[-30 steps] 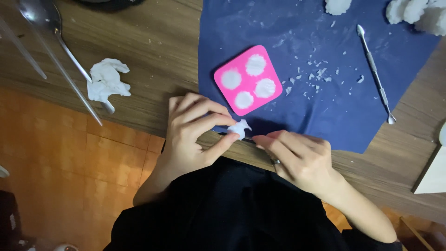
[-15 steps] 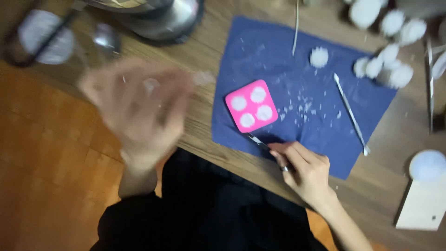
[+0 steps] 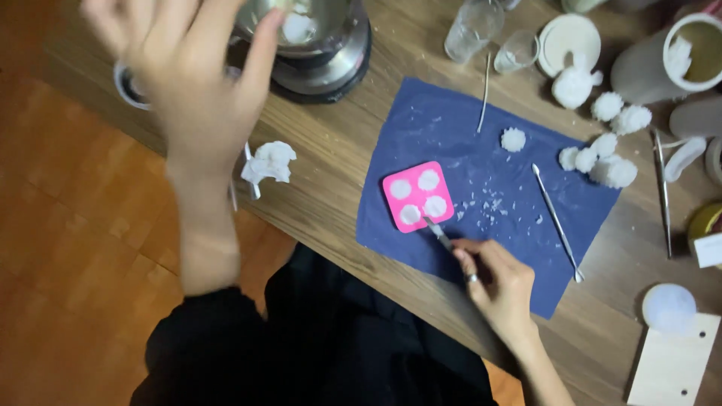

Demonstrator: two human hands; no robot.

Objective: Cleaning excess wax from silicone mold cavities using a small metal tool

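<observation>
Over the metal pot (image 3: 312, 37) at the far edge of the counter (image 3: 331, 180), your left hand (image 3: 188, 68) is hanging with the fingers spread loose; it looks to be gripping nothing, though it is blurred and I cannot tell whether a scrap of white paste is clinging to it. Your right hand (image 3: 500, 282) is resting low on the blue cloth (image 3: 489, 188), fingers curled around a thin metal tool (image 3: 438, 233), and you are holding it slanted so that its tip is reaching the near edge of the pink mould (image 3: 418, 196). That mould is lying flat on the cloth, its four round hollows filled with white paste, and the cloth is catching the white crumbs scattered beside it. A second metal tool (image 3: 556, 222) is lying loose on the cloth to the right, within easy reach. White moulded pieces (image 3: 605, 154) are sitting together near the cloth's far corner, apart from the mould. A crumpled white lump (image 3: 269, 162) is lying on the bare counter below your left hand.
</observation>
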